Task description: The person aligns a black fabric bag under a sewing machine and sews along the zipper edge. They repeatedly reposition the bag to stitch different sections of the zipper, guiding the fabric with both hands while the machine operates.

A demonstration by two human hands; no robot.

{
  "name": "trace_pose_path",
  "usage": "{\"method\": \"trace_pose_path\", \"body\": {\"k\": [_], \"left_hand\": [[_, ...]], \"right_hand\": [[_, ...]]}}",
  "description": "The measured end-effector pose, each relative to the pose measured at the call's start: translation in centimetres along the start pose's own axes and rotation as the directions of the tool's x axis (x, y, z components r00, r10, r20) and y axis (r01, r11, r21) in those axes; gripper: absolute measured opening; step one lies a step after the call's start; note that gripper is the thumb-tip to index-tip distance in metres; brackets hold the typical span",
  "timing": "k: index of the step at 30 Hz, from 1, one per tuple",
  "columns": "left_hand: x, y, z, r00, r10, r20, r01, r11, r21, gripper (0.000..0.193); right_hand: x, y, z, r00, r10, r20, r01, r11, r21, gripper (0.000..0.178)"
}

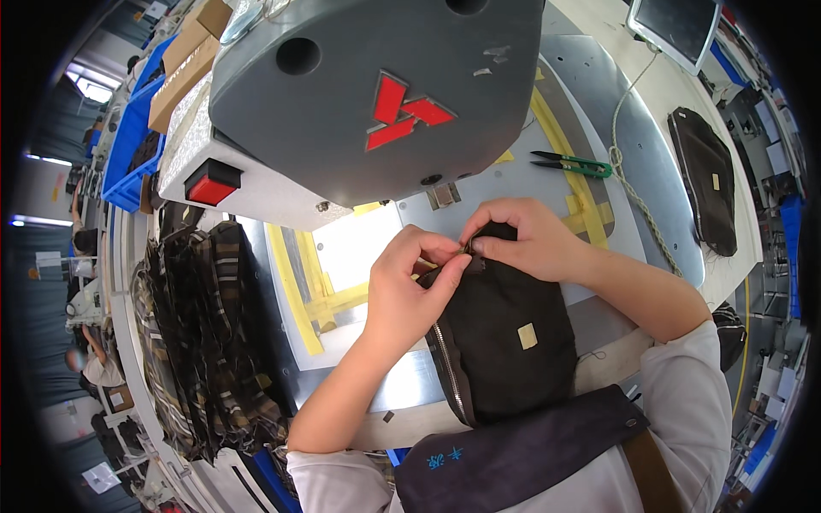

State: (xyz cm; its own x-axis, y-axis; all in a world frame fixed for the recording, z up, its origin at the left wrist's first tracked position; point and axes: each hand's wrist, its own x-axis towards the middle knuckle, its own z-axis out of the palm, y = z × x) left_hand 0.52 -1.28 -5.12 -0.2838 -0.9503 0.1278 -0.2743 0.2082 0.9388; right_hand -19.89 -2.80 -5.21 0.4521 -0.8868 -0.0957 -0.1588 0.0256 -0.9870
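A small black fabric pouch [505, 342] with a silver zipper down its left side and a tan square label lies on the metal work table [513, 184] in front of me. My left hand [409, 282] pinches the pouch's top edge beside the zipper end. My right hand [522, 239] grips the same top edge from the right, its fingertips touching the left hand's. Both hands sit just below the grey head of a sewing machine [368, 94].
Green-handled thread snips [575, 163] and a cord lie on the table at the right. Another black pouch [705, 179] lies at the far right. Striped fabric pieces [205, 333] are piled at the left. Blue bins with cardboard boxes [145, 111] stand at the upper left.
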Motion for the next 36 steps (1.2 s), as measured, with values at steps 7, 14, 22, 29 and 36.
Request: {"method": "trace_pose_path", "body": {"k": [7,14,22,29,36], "left_hand": [[0.4,-0.3,-0.6,0.995,-0.056,0.085,0.058,0.998,-0.023,0.008],[0.4,-1.2,-0.6,0.983,-0.119,0.139,0.151,0.958,-0.243,0.004],[0.2,-1.5,-0.3,0.97,-0.178,0.165,0.219,0.934,-0.283,0.003],[0.2,-1.9,0.0,0.995,-0.093,-0.043,0.078,0.959,-0.274,0.004],[0.0,-1.5,0.1,0.994,-0.112,-0.005,0.106,0.955,-0.277,0.005]], "right_hand": [[0.1,0.3,0.0,0.999,0.045,-0.007,-0.045,0.999,-0.011,0.014],[0.0,0.0,0.2,0.999,0.043,-0.017,-0.044,0.998,-0.049,0.014],[0.0,0.9,0.4,0.828,-0.561,-0.029,0.46,0.706,-0.538,0.02],[-0.5,0.2,0.6,0.581,-0.784,0.218,0.59,0.222,-0.777,0.019],[-0.4,-0.1,1.0,0.773,-0.627,0.096,0.445,0.428,-0.787,0.018]]}}
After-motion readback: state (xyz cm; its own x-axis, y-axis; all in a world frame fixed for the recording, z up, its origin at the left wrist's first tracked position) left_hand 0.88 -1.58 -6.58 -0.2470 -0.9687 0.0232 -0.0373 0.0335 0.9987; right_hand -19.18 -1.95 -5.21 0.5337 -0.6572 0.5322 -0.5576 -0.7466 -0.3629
